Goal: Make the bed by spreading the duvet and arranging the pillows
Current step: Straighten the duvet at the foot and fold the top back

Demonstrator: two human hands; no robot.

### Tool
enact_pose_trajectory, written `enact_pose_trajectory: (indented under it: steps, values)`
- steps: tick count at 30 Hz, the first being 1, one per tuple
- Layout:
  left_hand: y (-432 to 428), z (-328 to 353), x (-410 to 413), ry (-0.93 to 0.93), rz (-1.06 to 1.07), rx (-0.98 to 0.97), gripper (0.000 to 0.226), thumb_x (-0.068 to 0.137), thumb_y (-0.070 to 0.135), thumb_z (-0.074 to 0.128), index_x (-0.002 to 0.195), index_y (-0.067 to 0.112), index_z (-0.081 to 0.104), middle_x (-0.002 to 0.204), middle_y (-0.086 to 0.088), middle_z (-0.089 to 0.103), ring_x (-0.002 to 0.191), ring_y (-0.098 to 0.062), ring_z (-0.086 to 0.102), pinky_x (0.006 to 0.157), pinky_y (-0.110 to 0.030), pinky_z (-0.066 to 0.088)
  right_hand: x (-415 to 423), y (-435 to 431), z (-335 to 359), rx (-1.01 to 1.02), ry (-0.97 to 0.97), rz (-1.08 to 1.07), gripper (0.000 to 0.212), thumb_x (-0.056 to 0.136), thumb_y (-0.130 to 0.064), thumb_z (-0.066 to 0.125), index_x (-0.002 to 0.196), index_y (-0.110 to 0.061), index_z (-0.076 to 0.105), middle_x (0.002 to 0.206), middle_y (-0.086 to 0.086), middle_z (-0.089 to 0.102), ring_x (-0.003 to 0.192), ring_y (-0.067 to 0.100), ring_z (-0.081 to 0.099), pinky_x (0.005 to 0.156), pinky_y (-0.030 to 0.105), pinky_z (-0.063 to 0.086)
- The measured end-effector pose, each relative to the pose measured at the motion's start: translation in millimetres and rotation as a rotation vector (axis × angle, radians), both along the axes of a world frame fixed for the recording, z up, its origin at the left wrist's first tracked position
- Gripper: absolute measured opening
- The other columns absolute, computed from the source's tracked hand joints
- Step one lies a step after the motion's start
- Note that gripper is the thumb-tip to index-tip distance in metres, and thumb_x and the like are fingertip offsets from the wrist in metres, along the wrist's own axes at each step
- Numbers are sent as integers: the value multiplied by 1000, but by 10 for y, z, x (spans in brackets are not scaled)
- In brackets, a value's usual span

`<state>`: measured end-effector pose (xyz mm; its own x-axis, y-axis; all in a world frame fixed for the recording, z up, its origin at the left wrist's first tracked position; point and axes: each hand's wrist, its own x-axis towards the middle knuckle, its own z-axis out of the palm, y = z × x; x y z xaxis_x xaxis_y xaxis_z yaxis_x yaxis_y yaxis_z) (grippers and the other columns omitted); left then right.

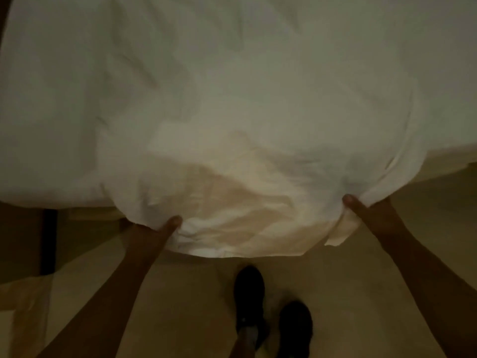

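A white duvet (232, 99) fills the upper part of the view, spread over the bed, and its near edge bulges out over the floor. My left hand (154, 232) grips that edge at lower left, thumb on top and fingers hidden under the cloth. At the right, my right hand (366, 206) grips the same edge in the same way, and a loose corner hangs below it. No pillows are in view.
Beige floor (361, 293) lies below the duvet edge. My two dark shoes (271, 313) stand on it between my arms. A dark upright piece (49, 241), perhaps a bed leg or furniture, stands at the left under the duvet. The room is dim.
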<state>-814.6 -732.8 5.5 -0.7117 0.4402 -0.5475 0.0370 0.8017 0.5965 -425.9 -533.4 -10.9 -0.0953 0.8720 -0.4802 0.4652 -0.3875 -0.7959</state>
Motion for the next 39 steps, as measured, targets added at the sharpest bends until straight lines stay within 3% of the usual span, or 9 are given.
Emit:
enact_pose_trajectory:
  steps: [4,7,11,14,17,22,28,34,39]
  values:
    - [-27,-301,-165,-16,50,63,99,55,49,83,139,11,47,144,-13,47,133,-30,44,112,-43,35,-24,84,-279,15,70,-51,80,47,-66,83,118,-52,50,129,-20,54,123,9,51,110,40,37]
    - [-47,-437,-182,-86,71,130,118,45,67,85,143,18,42,149,-4,43,135,-25,42,113,-42,34,-61,104,-389,21,115,-110,75,38,-71,83,105,-54,55,113,-33,58,105,-10,58,100,21,44]
    - [-57,-477,2,-167,92,264,90,64,45,81,141,18,43,139,3,50,124,-19,50,101,-32,37,-43,32,-399,23,168,-159,53,63,-35,80,112,-38,59,106,-27,61,91,-16,61,102,33,44]
    - [-120,-353,188,-270,123,337,76,54,58,83,120,31,57,115,15,64,102,-8,64,91,-35,48,-13,-51,-353,6,165,-210,54,69,-25,79,120,-27,61,105,-21,66,97,-3,63,100,41,47]
    - [-194,-162,324,-394,222,398,62,44,60,87,98,38,66,96,11,75,84,-12,73,70,-39,59,8,-130,-210,-48,229,-237,57,57,-40,87,108,-31,66,97,-20,73,92,-1,68,86,30,53]
    - [-363,276,343,-420,249,376,31,77,36,78,106,29,69,114,-8,71,101,-31,69,89,-57,52,54,-209,236,-83,223,-212,62,49,-50,89,103,-31,68,107,-6,72,98,17,68,87,36,50]
    - [-369,1023,357,-311,304,336,58,73,32,80,123,13,59,113,-12,66,96,-33,65,67,-37,55,-29,-254,973,-101,200,-164,55,56,-41,90,102,-23,67,112,2,69,100,23,65,93,42,49]
    - [-98,1909,418,-309,303,413,61,73,26,84,124,8,57,115,-7,64,97,-26,63,82,-39,52,-133,-166,1835,-58,117,-140,43,71,-36,83,100,-11,65,86,5,66,73,16,60,74,31,47]
    - [-18,2448,257,-122,208,440,68,70,43,79,125,7,59,126,-9,61,113,-24,58,88,-32,43,-205,64,2457,3,84,-163,50,70,-36,83,107,-7,65,92,9,67,83,26,63,79,35,49]
